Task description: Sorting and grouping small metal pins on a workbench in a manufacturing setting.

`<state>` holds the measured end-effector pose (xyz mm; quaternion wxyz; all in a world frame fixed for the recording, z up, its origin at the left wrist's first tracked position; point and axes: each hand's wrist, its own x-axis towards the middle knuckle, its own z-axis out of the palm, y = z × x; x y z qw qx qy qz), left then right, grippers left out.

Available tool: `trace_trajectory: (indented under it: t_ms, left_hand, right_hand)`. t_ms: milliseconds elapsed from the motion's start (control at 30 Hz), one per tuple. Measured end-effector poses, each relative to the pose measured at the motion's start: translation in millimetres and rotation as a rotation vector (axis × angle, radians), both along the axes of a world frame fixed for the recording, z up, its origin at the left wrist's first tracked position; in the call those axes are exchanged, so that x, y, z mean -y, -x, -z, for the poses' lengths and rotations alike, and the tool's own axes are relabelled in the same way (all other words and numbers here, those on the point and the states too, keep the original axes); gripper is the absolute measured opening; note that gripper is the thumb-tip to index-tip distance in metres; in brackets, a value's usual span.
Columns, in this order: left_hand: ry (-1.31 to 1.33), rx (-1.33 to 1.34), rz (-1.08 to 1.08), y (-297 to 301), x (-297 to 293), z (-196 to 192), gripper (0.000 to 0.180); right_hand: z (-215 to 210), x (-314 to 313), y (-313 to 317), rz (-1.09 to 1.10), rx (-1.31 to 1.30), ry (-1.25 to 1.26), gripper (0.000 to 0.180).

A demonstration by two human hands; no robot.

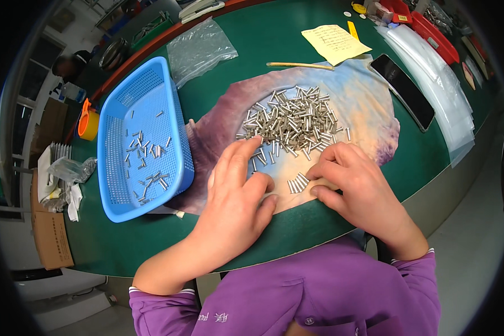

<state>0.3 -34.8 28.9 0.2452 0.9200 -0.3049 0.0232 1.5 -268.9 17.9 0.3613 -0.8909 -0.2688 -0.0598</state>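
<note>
A heap of small silver metal rivets [291,120] is spread on a tie-dyed cloth [221,109] in purple, blue and peach. My left hand [232,190] lies at the heap's near left edge, fingers stretched toward the rivets, thumb apart; I see nothing held in it. Closer to me, several rivets lie side by side in a short row [298,183]. Beside the row's right end is my right hand [353,182], its fingers curled and a gap between thumb and index finger. The index fingertip seems to touch the row.
To the left, a blue perforated basket [176,162] holds scattered rivets. A clear plastic bag [201,47], a yellow note [333,42] and a thin yellowish strip [299,65] lie farther back. On the right are a black phone [403,92], plastic sheets [437,84] and a red bin [434,39].
</note>
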Motion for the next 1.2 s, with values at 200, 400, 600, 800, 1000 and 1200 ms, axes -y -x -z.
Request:
trace_trajectory:
  t_ms: [200, 400, 600, 800, 1000, 1200]
  left_hand:
    - [-0.036, 0.002, -0.031, -2, -3, -3, 0.014]
    - [-0.070, 0.003, -0.042, -3, -5, -5, 0.015]
    - [-0.110, 0.013, -0.072, -4, -7, -4, 0.018]
    - [-0.114, 0.038, -0.079, -8, -8, 1, 0.017]
    - [-0.085, 0.014, -0.048, -8, -7, 1, 0.017]
    - [-0.054, -0.034, -0.012, -3, -4, 2, 0.018]
  right_hand:
    - [1, -4, 2, -0.034, -0.021, -0.013, 0.020]
    - [2, -10, 3, -0.051, -0.029, -0.010, 0.022]
    - [2, -18, 4, -0.069, -0.035, -0.025, 0.023]
    - [3, -22, 4, -0.083, -0.023, -0.034, 0.025]
    - [2, -18, 4, -0.056, -0.028, -0.032, 0.027]
    - [2, -15, 2, -0.032, -0.030, -0.042, 0.027]
